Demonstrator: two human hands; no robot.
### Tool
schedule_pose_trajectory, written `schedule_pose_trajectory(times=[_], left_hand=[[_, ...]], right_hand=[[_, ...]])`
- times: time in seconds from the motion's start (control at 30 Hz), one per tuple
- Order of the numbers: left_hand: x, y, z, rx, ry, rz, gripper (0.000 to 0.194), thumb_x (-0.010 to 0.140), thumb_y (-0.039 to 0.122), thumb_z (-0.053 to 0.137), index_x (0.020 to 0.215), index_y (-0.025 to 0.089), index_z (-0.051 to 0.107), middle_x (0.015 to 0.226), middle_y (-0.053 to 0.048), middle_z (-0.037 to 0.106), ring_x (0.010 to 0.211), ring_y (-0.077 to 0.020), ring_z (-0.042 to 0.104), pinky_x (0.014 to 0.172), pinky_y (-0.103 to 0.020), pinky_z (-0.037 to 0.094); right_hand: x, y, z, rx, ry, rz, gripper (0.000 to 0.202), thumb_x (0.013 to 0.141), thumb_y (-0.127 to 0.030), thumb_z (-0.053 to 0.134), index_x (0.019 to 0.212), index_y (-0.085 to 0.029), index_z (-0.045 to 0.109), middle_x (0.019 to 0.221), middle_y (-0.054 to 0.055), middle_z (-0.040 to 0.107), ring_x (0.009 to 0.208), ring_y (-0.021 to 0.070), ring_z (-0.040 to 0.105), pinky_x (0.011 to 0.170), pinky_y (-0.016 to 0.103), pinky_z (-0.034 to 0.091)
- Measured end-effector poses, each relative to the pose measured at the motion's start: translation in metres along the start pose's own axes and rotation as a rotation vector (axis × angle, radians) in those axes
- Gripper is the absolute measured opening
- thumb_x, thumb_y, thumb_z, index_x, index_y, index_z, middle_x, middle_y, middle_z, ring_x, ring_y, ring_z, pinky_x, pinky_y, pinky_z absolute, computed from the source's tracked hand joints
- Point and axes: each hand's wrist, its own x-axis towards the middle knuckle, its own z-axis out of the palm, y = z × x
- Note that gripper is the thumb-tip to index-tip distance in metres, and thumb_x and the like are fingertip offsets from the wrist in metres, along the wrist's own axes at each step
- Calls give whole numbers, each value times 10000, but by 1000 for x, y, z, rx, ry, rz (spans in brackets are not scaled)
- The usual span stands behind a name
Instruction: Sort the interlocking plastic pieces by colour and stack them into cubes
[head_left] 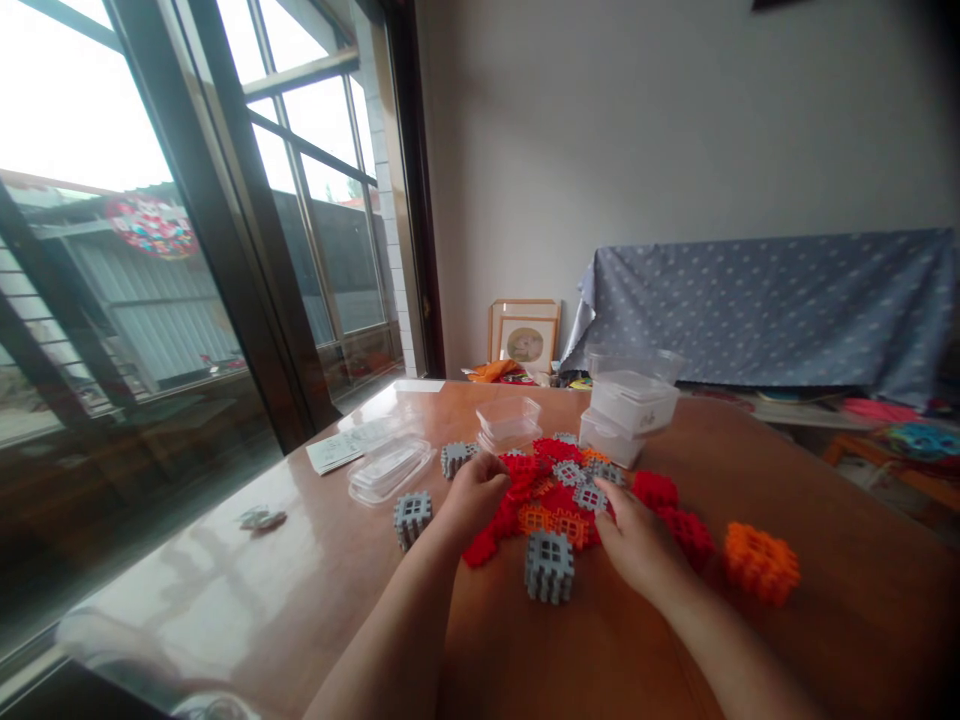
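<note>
Well, the grey tile [590,497] lies on the red/orange pile [559,500], just L of the R hand [637,540], the nearer one; the L hand [476,490] is across the pile. Tile's approx. square, no clear long axis. R fingertips by its edge, grip unclear; L fingers curled, can't tell if holding anything.

No lettering can be read (the dark marks on the stacked plastic container [624,403] are too blurred).
</note>
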Motion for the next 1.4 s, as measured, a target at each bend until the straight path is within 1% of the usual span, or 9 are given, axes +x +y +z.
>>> schedule_pose_trajectory(times=[0.2, 0.37, 0.67, 0.87, 1.0, 1.07, 1.2, 1.3, 1.4], left_hand=[[-1, 0, 3, 18, -32, -3, 47, 720, 181, 606, 765, 172, 597, 635, 37, 533, 558, -92, 438, 531, -209, 299], [0, -1, 6, 9, -42, 13, 33, 718, 157, 609, 737, 168, 584, 636, 39, 525, 568, -89, 429, 555, -211, 299], [-1, 0, 9, 19, -71, 34, 76, 753, 218, 621, 741, 172, 561, 649, 33, 515, 580, -99, 423, 532, -225, 280], [0, -4, 10, -9, -97, 39, 102, 765, 232, 639, 742, 174, 559, 656, 32, 513, 591, -98, 418, 534, -224, 268], [-1, -3, 11, -52, -100, 40, 131, 762, 252, 676, 752, 171, 574, 665, 24, 533, 603, -102, 427, 543, -221, 278], [-2, -1, 12, -88, -116, 43, 144, 760, 270, 695, 762, 169, 593, 668, 21, 540, 609, -105, 436, 544, -221, 279], [-8, 5, 16, -175, -177, 35, 206, 751, 332, 745, 791, 168, 627, 676, 14, 558, 612, -109, 446, 555, -221, 302], [-12, 9, 20, -226, -236, 40, 247, 752, 360, 768, 839, 164, 644, 736, -2, 595, 642, -112, 474, 587, -223, 340], [-14, 11, 23, -323, -282, 47, 287, 753, 375, 784, 874, 154, 645, 795, -19, 613, 691, -117, 512, 643, -230, 377]], right_hand=[[6, -12, 8, -168, -92, 24, 543, 921, -203, 437, 1460, -169, 497, 1389, 201, 597, 1229, 326, 608, 1008, 439, 459], [9, -8, 15, -255, -130, 65, 537, 932, -242, 448, 1460, -158, 496, 1380, 211, 597, 1184, 335, 625, 951, 436, 462], [12, -3, 17, -219, -102, 14, 333, 925, -268, 516, 1222, -225, 662, 1226, 111, 682, 1122, 248, 637, 929, 336, 459], [12, -8, 9, -156, -49, -32, 310, 977, -298, 427, 1100, -240, 706, 1083, 90, 714, 1038, 231, 658, 913, 334, 477], [14, -18, -1, 15, 164, -63, 374, 971, -406, 423, 1085, -201, 714, 1119, 134, 679, 1068, 269, 638, 968, 388, 476], [12, -27, -5, 200, 212, -8, 417, 952, -505, 452, 1074, -197, 705, 1013, 125, 700, 993, 282, 657, 898, 402, 511], [2, -45, -10, 678, 69, 259, 482, 863, -639, 567, 1039, -202, 666, 758, 50, 696, 754, 256, 680, 626, 338, 519], [-6, -56, -13, 909, -15, 341, 420, 817, -597, 667, 978, -211, 645, 822, 48, 711, 760, 238, 685, 586, 301, 495], [-10, -62, -16, 978, -62, 348, 364, 822, -555, 687, 961, -221, 645, 875, 44, 709, 763, 233, 685, 574, 295, 485]])
